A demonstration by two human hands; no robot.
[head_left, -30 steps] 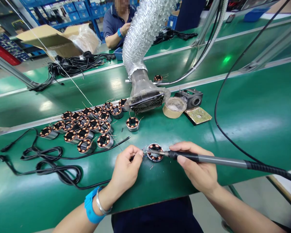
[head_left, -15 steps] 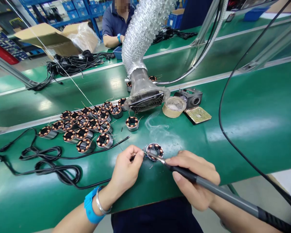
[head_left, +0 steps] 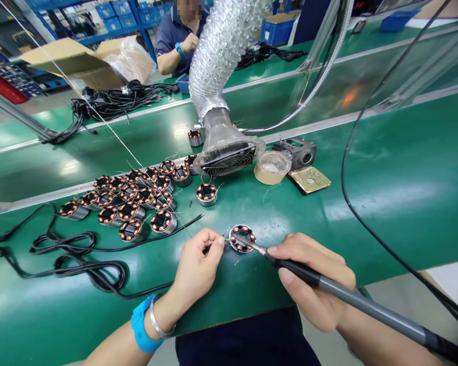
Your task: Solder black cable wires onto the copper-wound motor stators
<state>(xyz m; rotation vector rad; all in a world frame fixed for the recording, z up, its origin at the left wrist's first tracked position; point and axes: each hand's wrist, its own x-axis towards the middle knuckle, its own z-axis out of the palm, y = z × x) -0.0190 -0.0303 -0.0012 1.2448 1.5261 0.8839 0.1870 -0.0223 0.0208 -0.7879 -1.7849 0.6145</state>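
Note:
My left hand [head_left: 199, 262] is closed in a pinch on the end of a black power cable [head_left: 145, 295], whose slack lies coiled on the bench to the left. Thin wires stick out past the fingertips, beside a motor stator [head_left: 252, 235] with copper windings. My right hand [head_left: 315, 277] grips a soldering iron [head_left: 351, 300] by its dark handle. The iron's metal tip lies over the stator's opening; whether it touches the windings I cannot tell. A lone stator [head_left: 206, 194] sits a little farther back.
Several more stators [head_left: 129, 209] crowd the bench at left. A fume extractor [head_left: 229, 160] with a silver duct hangs ahead. Right of it are a round tub [head_left: 272, 168], an iron stand [head_left: 299, 152] and a sponge tray [head_left: 310, 180]. A black cord [head_left: 345, 178] crosses at right.
The soldering iron has drawn back slightly to the right, away from the wires at my left fingertips. Smoke over the bench has thinned. The person opposite has raised a hand.

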